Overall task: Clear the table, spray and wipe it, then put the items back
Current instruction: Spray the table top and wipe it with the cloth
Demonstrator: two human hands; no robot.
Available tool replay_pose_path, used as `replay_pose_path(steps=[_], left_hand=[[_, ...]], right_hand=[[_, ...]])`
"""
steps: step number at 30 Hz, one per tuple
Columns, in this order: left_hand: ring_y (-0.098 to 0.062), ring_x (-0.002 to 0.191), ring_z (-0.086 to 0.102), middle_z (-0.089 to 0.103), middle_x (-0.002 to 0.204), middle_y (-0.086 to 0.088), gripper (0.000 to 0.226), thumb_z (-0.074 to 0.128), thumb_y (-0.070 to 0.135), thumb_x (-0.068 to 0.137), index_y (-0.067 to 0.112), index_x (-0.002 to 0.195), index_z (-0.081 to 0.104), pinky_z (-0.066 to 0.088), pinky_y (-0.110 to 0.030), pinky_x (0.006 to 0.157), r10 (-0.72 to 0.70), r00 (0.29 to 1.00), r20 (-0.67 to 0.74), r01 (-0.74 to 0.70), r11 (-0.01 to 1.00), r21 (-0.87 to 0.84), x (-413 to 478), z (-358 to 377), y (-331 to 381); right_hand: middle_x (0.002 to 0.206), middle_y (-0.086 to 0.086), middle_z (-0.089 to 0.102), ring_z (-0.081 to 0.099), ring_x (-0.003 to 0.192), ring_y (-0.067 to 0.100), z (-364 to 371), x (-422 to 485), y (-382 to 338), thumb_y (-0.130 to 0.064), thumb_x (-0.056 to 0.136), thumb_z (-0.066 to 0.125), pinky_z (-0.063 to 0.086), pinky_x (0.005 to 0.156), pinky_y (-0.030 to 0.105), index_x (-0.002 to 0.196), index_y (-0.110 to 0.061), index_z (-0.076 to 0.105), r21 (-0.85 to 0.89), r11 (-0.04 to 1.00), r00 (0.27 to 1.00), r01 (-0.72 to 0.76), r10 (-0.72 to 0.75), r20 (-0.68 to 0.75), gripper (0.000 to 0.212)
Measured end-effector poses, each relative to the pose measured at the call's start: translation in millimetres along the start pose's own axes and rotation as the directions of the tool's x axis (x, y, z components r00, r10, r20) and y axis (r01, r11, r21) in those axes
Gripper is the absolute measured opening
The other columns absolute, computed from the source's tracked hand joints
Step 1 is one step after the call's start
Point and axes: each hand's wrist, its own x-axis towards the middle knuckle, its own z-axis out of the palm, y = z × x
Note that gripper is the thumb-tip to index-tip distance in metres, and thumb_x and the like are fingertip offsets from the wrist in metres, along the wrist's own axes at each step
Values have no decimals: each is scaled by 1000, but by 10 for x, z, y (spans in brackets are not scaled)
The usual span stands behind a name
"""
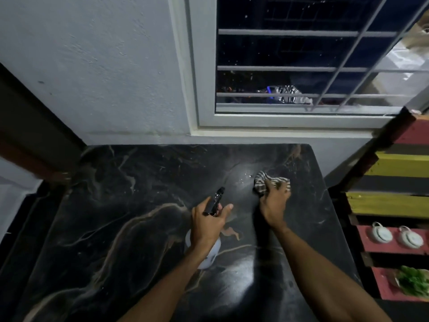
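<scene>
A black marble-patterned table (pixel 130 205) fills the lower view, its top bare apart from what I hold. My left hand (pixel 207 225) grips a spray bottle (pixel 214 202) with a black nozzle pointing away from me; its white body shows below my wrist. My right hand (pixel 275 202) presses a striped brown-and-white cloth (pixel 262 182) flat onto the table's right rear part. Small wet droplets glint on the surface just left of the cloth.
A white wall and a barred window (pixel 301 68) stand behind the table. On the right a red, yellow and black slatted shelf (pixel 399 168) holds two white cups (pixel 394 237) and a green plant (pixel 414 283). A dark wooden frame (pixel 30 135) is at left.
</scene>
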Motion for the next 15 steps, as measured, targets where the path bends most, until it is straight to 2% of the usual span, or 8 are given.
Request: replay_pose_path(steps=[2,5,6,8,10,12,14,15], left_hand=[[1,57,58,54,52,10,35,88,25,74,13,62,57,35,-5,55,7,1000,0,-7,1000,12,89,-33,17],[2,59,59,57,55,12,33,87,20,75,20,62,57,38,-5,56,46,999,18,-47,999,19,220,-10,74],[1,59,59,57,56,12,33,88,21,75,19,63,58,38,-6,56,49,999,19,-50,999,21,265,13,93],[-5,57,59,58,56,8,34,88,23,76,10,63,59,41,-11,56,61,998,3,-61,997,38,343,46,107],[-9,55,59,59,56,4,35,87,24,76,7,64,59,46,-20,58,62,998,-13,-61,996,63,407,88,127],[-8,56,59,59,57,6,35,87,25,77,9,64,59,47,-23,60,57,998,-17,-56,995,87,462,157,159],[-6,58,60,60,58,7,33,86,27,77,12,64,59,49,-26,63,42,999,-33,-38,995,94,492,248,206],[-6,59,60,60,58,7,33,86,28,77,14,64,59,51,-28,63,25,999,-40,-22,996,84,502,283,230]], right_hand=[[151,20,30,33,133,43,117,-79,-257,1,83,51,33,115,45,143,-20,53,-45,984,982,174,-170,77,64],[150,12,36,36,131,32,268,-144,-375,-4,86,52,37,113,40,140,-25,56,-15,806,783,592,-570,249,59],[152,11,36,36,132,32,233,-11,-362,-5,87,52,36,114,38,140,-24,58,-1,823,800,568,-552,235,57],[153,15,35,36,132,38,129,292,-279,-1,86,53,32,114,37,138,-20,59,28,968,964,251,-252,86,56],[150,19,32,35,130,44,79,438,-286,1,84,52,32,114,40,138,-18,58,29,999,1000,14,-14,5,58],[148,18,32,35,130,41,121,434,-425,0,82,51,36,114,46,141,-22,55,-26,969,966,247,-243,90,63],[149,15,36,37,129,36,179,473,-423,-3,83,52,37,114,44,143,-24,54,-7,814,793,581,-564,232,64],[151,14,37,37,130,36,156,570,-385,-4,83,52,36,115,43,143,-24,54,1,773,749,635,-615,245,63]])
